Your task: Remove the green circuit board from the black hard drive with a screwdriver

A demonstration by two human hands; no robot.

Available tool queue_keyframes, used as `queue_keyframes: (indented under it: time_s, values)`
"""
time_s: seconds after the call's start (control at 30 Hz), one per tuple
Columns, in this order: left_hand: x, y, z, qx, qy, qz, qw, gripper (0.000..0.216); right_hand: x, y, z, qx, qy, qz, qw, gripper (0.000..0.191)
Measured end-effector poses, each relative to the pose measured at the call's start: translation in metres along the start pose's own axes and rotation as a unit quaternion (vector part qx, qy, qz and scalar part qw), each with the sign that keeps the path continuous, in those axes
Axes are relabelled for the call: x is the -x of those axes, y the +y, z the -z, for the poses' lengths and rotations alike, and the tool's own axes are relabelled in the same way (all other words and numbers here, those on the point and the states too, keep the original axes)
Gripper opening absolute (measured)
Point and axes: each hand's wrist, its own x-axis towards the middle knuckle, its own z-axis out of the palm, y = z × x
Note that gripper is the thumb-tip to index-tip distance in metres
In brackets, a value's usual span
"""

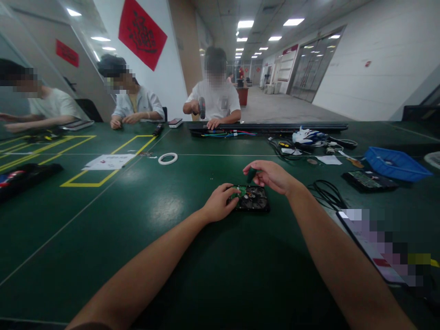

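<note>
A black hard drive [256,200] with a small green circuit board lies flat on the green table [144,238] in front of me. My left hand [219,202] rests on its left edge, fingers curled against the green board. My right hand [271,176] hovers just above the drive's far side, fingers closed round a small dark tool that points down toward the drive.
Black cables [326,195] lie right of the drive, with a tablet [374,247] at the near right. Farther right are a circuit-board unit [369,180] and a blue tray [395,164]. A white tape ring [167,158] and paper sheet [109,161] lie left. Three people sit across the table.
</note>
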Motion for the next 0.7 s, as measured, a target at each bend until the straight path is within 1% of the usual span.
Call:
queue_keyframes:
  time_s: [0.23,0.33,0.5,0.7]
  values:
    - [0.0004,-0.0004,-0.0003,0.005,0.0,0.004,1.0,0.032,-0.0028,0.0061,0.0034,-0.075,-0.012,-0.003,0.997,0.012]
    - [0.0007,0.0001,0.0001,0.008,0.001,0.002,1.0,0.032,-0.002,0.006,0.0022,-0.092,-0.018,-0.011,0.996,0.014]
    - [0.0009,-0.0002,0.0001,0.009,0.0,-0.001,1.0,0.032,-0.002,0.0055,0.0007,-0.092,-0.035,-0.01,0.995,0.024]
    - [0.0005,-0.0004,-0.0002,0.007,0.0,0.003,1.0,0.032,-0.0019,0.0037,0.0015,-0.055,-0.029,0.0,0.998,0.025]
